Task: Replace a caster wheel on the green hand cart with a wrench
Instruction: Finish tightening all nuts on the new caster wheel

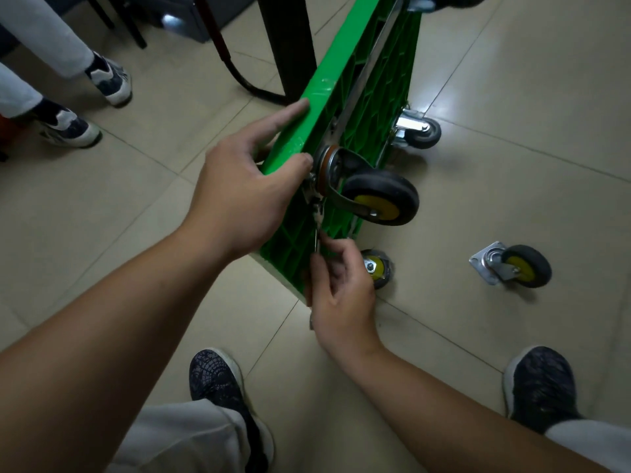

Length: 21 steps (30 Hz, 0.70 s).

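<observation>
The green hand cart (327, 97) stands on its side on the tiled floor, its ribbed underside facing right. A black caster wheel with a yellow hub (380, 198) sits at the upper near corner of the cart. My left hand (246, 186) grips the cart's top edge beside that caster, thumb against its mounting plate. My right hand (338, 288) holds the handle of a thin metal wrench (317, 221), whose head sits at the caster's plate. A loose caster wheel (512, 266) lies on the floor to the right.
Another caster (377, 268) touches the floor below my right hand, and a grey one (418, 129) sits farther back. A black post (286, 46) and a cable stand behind the cart. Another person's feet (88, 104) are at the left. My shoes (218, 380) are below.
</observation>
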Each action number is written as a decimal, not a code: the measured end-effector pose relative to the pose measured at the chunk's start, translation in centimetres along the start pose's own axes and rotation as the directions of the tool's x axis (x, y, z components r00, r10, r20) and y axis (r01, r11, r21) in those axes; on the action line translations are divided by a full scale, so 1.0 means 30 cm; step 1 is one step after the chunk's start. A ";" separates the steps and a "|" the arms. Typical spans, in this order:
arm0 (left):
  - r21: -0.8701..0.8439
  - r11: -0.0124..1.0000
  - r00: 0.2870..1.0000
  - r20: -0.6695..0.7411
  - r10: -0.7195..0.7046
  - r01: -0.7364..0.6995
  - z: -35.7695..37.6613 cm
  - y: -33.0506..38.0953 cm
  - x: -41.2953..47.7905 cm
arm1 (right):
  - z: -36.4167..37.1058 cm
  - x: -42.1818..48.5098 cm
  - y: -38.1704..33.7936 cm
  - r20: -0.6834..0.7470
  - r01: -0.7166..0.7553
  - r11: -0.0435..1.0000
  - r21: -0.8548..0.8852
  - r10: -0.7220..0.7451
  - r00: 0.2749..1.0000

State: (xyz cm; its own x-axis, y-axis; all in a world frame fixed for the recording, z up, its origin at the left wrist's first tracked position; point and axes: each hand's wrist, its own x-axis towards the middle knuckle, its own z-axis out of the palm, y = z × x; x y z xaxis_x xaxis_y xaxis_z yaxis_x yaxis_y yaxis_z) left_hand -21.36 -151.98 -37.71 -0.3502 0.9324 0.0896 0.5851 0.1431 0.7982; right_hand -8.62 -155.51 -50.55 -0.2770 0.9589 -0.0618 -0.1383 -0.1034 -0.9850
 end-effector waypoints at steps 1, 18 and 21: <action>0.006 1.000 1.000 -0.003 0.008 -0.008 0.002 0.000 0.001 | 0.003 -0.008 -0.046 -0.011 -0.072 0.997 0.037 0.072 0.997; 0.026 0.999 1.000 -0.005 0.028 -0.028 -0.005 0.008 0.002 | -0.157 0.038 0.005 0.170 0.418 0.782 -0.462 -0.385 0.907; 0.014 1.000 1.000 0.001 0.019 -0.019 -0.007 0.007 0.003 | -0.166 0.092 0.079 0.204 0.516 0.683 -0.517 -0.487 0.849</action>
State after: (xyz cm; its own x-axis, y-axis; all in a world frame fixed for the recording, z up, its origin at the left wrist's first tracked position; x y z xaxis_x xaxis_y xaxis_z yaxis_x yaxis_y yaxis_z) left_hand -21.42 -151.95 -37.39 -0.3386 0.9352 0.1041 0.6021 0.1303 0.7877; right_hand -4.99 -151.79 -53.87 -0.3619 0.8106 0.4604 0.2542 0.5610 -0.7878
